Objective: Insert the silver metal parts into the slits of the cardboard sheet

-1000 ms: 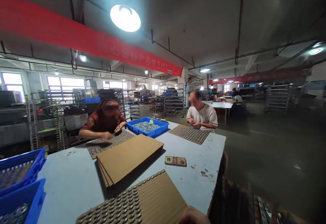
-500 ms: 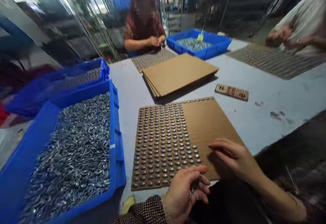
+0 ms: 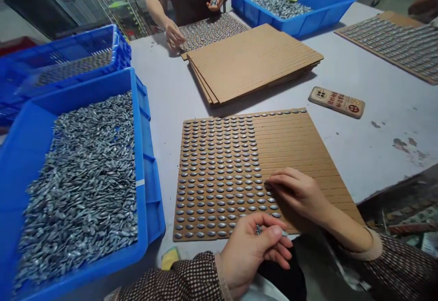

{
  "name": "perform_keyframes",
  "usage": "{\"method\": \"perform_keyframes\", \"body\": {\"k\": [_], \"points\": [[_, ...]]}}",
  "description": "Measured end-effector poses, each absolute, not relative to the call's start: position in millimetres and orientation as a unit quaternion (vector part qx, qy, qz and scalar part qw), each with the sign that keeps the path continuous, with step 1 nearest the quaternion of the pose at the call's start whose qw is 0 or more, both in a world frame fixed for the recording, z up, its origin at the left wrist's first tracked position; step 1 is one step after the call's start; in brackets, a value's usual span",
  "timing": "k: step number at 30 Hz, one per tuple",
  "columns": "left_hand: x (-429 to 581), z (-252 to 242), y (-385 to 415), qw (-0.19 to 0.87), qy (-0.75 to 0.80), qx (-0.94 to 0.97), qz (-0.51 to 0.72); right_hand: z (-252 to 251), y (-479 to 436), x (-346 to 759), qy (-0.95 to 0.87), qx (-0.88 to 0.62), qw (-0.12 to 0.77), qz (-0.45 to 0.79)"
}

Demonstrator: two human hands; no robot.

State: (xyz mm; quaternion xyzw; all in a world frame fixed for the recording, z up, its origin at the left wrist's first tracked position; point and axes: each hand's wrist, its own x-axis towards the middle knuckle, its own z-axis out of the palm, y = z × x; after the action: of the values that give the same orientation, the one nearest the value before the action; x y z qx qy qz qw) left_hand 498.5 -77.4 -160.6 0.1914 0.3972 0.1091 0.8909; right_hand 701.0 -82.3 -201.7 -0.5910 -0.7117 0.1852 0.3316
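Note:
A grooved cardboard sheet (image 3: 294, 146) lies before me. Rows of small grey spindle-shaped metal pieces (image 3: 211, 172) cover its left part, and one row runs along its far edge. My right hand (image 3: 304, 196) is over the sheet, thumb and fingers pinched on a dark metal piece (image 3: 266, 184) at the end of a row. The fingers partly hide this piece. At the sheet's near edge my left hand (image 3: 251, 248) is turned partly palm up, its fingers curled round several loose metal pieces; one shows at the thumb tip.
To the left, a blue bin (image 3: 139, 168) holds a heap of such pieces, with a blue crate (image 3: 118, 50) behind. Stacked cardboard sheets (image 3: 253, 64), a printed plaque (image 3: 337, 102) and another blue bin (image 3: 294, 25) lie beyond. A co-worker's hand (image 3: 174, 35) works opposite; a yellow sponge-like block (image 3: 170, 258) lies near my sleeve.
My right hand has moved left to the end of a row on the sheet. My view has tipped down. The co-worker's hands opposite, together before, are now apart.

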Motion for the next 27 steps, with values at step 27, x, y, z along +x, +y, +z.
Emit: {"method": "perform_keyframes", "body": {"k": [27], "points": [[502, -162, -57, 0.853, 0.42, 0.195, 0.242, -162, -100, 682, -0.616, -0.538, 0.373, 0.437]]}}
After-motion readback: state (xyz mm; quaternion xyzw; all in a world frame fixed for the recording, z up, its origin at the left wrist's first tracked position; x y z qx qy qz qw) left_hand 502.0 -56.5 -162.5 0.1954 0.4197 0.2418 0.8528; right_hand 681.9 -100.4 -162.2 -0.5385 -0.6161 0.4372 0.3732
